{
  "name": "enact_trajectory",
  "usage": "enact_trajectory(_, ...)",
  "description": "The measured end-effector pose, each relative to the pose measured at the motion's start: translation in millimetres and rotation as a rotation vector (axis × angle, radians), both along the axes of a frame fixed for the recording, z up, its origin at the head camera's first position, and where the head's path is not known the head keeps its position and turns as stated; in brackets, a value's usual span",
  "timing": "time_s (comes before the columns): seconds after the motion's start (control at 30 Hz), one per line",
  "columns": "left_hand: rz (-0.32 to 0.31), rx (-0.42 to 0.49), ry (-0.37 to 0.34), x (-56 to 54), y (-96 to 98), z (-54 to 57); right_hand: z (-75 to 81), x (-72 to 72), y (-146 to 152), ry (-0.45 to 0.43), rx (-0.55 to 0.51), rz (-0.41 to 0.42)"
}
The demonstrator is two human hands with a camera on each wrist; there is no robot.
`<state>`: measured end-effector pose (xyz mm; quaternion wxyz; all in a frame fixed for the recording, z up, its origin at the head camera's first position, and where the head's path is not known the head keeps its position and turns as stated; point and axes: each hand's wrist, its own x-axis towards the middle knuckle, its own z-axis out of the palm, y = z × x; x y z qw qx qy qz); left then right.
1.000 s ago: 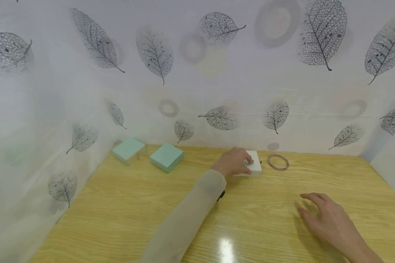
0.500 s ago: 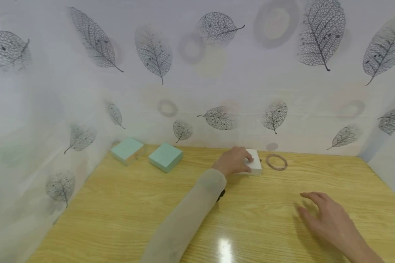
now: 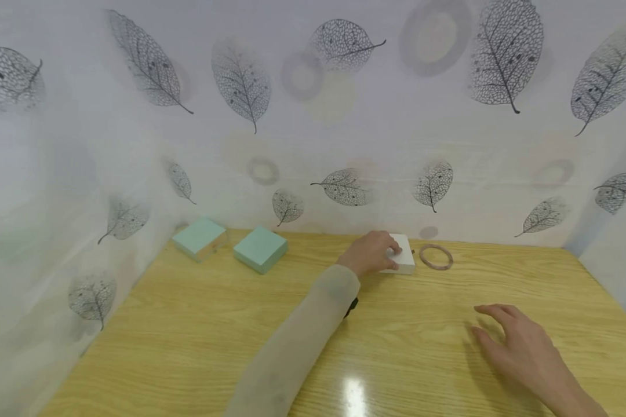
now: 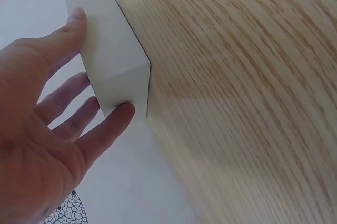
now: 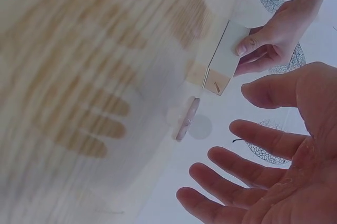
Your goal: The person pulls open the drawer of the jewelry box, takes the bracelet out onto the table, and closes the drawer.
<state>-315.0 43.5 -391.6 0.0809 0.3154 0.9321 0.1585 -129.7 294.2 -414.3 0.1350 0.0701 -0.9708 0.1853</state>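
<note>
My left hand (image 3: 371, 252) holds a small white box (image 3: 404, 263) at the back of the table. In the left wrist view the thumb lies on one long face of the box (image 4: 113, 40), with a fingertip at its near end and other fingers behind. A small dark tab sticks out of the box's right end, seen as a brown end face in the right wrist view. Just right of the box lies a pinkish-brown ring (image 3: 436, 257), like a bangle. Held over the table at the right, my right hand (image 3: 521, 344) has spread, relaxed fingers and nothing in it.
Two mint-green boxes, a left one (image 3: 199, 238) and a right one (image 3: 261, 250), lie at the back left. A leaf-patterned white sheet (image 3: 313, 133) hangs behind and beside the wood-grain table (image 3: 417, 370).
The left hand has shifted the white box slightly back towards the sheet and closer to the ring. The right hand stays in nearly the same place, while the head view drifts slightly.
</note>
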Motion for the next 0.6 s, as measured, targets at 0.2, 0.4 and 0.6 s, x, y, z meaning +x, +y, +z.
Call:
enact_trajectory(0.2, 0.004, -0.011, 0.003, -1.1, 1.6, 1.1, -0.3, -0.1, -1.4, 0.007, 0.004, 0.003)
enact_trajectory(0.4, -0.018, -0.013, 0.012, -1.1, 2.6, -0.1, -2.3, -0.9, -1.4, 0.028, 0.001, 0.008)
enact_trajectory(0.6, -0.047, 0.021, 0.003, 2.4, -4.0, 1.2, -3.7, 0.0, -2.0, 0.04, -0.009, 0.013)
